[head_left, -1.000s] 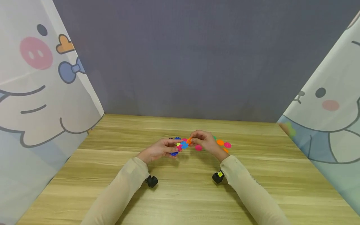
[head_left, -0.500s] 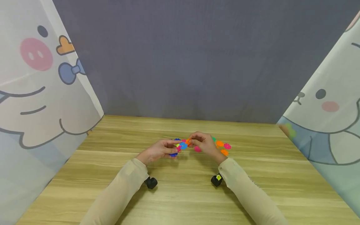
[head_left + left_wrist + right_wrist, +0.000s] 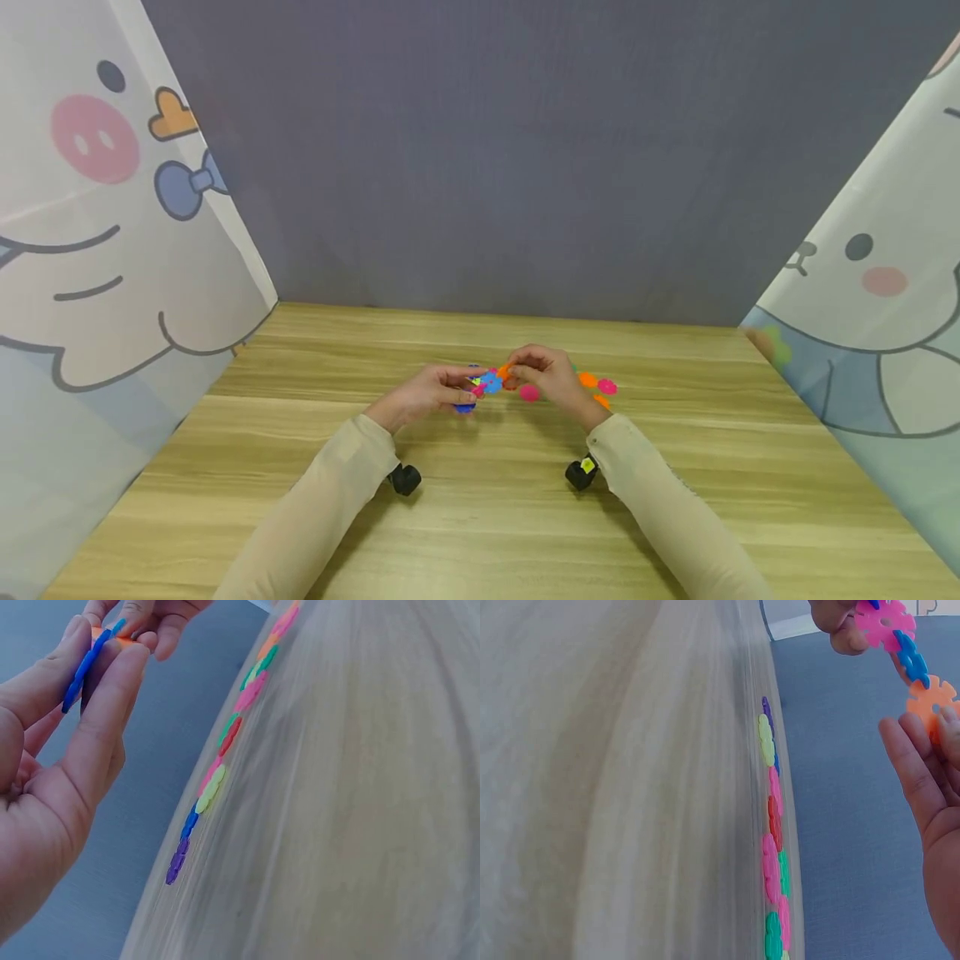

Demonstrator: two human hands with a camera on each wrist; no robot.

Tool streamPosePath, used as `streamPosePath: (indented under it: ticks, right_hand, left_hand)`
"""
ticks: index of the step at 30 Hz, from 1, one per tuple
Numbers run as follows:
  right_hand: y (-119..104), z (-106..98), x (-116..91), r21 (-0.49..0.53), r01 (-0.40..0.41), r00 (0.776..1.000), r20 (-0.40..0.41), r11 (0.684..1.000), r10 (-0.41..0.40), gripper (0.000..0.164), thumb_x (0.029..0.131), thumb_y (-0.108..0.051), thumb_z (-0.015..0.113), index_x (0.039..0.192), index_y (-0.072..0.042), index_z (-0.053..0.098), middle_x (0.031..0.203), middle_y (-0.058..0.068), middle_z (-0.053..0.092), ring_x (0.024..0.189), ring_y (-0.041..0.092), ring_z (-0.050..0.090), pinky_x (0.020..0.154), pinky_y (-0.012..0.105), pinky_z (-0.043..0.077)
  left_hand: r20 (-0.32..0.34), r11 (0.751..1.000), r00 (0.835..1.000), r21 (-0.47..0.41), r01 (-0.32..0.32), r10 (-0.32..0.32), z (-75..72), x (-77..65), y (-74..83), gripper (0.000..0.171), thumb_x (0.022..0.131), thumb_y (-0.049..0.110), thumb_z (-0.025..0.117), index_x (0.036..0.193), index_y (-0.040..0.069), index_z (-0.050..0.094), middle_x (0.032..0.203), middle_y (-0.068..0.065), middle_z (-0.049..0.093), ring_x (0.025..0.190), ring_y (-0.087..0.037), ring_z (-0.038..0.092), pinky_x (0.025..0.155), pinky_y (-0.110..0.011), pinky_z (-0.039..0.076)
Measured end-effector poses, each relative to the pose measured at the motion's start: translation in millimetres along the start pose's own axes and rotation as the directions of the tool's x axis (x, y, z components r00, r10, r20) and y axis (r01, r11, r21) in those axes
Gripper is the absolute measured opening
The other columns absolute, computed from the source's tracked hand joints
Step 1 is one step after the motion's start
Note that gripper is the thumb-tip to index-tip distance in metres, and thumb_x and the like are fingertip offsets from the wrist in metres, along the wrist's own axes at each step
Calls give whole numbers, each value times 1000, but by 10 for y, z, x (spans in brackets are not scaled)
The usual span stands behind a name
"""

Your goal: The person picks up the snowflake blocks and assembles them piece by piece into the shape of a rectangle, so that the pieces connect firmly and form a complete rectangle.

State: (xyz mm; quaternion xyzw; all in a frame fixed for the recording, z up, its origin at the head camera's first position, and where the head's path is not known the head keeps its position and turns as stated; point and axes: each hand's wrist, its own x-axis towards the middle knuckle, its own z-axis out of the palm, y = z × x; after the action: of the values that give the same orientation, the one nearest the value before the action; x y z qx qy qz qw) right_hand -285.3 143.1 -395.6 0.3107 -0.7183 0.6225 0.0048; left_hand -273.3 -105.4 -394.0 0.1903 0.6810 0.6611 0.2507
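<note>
My left hand (image 3: 427, 396) pinches a short chain of notched plastic snowflake discs between thumb and fingers. In the right wrist view the chain shows a pink disc (image 3: 886, 622), a light blue disc (image 3: 911, 658) and an orange disc (image 3: 931, 705), slotted edge to edge. A dark blue disc (image 3: 86, 671) sits between my left thumb and fingers in the left wrist view. My right hand (image 3: 551, 382) pinches the orange disc at the chain's right end. Both hands are raised above the table, and fingers partly cover the pieces.
Several loose discs lie on the wooden table (image 3: 480, 517) beneath and behind the hands, among them a purple one (image 3: 177, 861), a red one (image 3: 775, 823) and a pink one (image 3: 529, 392). A grey panel (image 3: 480, 167) rises at the back, with printed cloth (image 3: 97, 333) at the sides.
Both hands stay close together with the same grip. The chain has turned slightly, so its pink disc shows more edge-on. The head view has shifted a little.
</note>
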Motion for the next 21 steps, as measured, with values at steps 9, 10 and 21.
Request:
streamPosePath:
  ticks: [9,10,21]
  right_hand:
    - [-30,-5,-14,31,-15,999,-48,999,16,10,95,10,59,102,15,63,95,26,70,81,41,70,76,61,54]
    - [-34,-5,-18,27,-7,999,-46,1000,8,9,95,10,59,102,14,63,94,25,70,81,40,70,77,61,54]
    - [-41,-44,-22,47,35,998,54,998,-38,8,94,15,56,100,16,61,91,29,65,79,23,73,76,63,52]
  left_hand:
    - [-12,1000,1000,13,9,-9,3,35,52,52,94,-7,62,145,-2,48,103,-10,62,84,-18,68,85,-49,57]
    - [-8,1000,1000,14,8,-8,1,32,53,53,95,-6,62,145,-2,48,103,-10,63,85,-19,68,86,-50,57]
    - [48,1000,999,-12,9,-9,-18,8,-22,52,98,-1,60,147,2,46,101,-9,68,92,-25,69,91,-51,54]
